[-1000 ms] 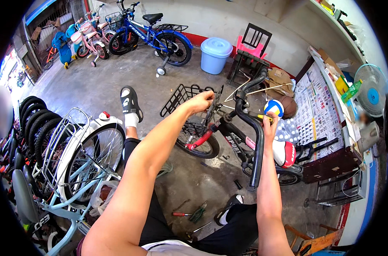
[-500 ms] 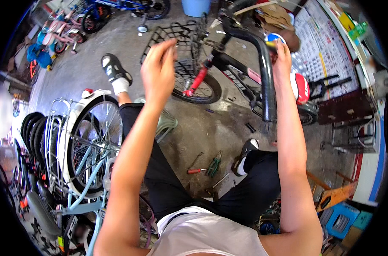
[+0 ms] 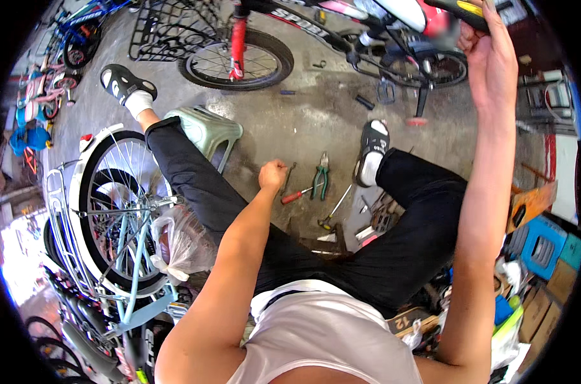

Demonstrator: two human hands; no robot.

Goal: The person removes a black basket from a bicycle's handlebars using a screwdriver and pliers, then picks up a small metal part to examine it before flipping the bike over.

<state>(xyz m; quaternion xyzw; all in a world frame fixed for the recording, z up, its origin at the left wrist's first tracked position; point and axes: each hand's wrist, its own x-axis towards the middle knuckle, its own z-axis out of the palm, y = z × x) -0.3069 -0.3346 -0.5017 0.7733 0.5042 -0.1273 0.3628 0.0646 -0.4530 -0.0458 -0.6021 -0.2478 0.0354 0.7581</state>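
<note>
My left hand [image 3: 273,174] is closed and hangs near a wrench [image 3: 288,182] on the concrete floor. What it holds, if anything, is hidden. Just right of it lie a red-handled screwdriver [image 3: 295,196] and green-handled pliers [image 3: 320,176]. My right hand [image 3: 488,61] is raised at the upper right, fingers closed around a black-and-yellow object [image 3: 464,11], partly cut off by the frame's edge. Beyond stands a bicycle with a black frame [image 3: 303,25], a red fork [image 3: 238,48] and a front wheel [image 3: 281,61]; its handlebar is out of view.
A pale green stool [image 3: 201,125] stands by my left leg. A light blue bicycle [image 3: 132,256] and a tied plastic bag [image 3: 178,249] sit at the left. A long-shafted tool [image 3: 337,206] lies between my feet. Boxes and a blue stool [image 3: 538,246] crowd the right.
The view has tilted downward, putting the handlebar out of sight. My left hand has dropped from near the front basket toward the floor tools. My right hand stays raised with the black-and-yellow object.
</note>
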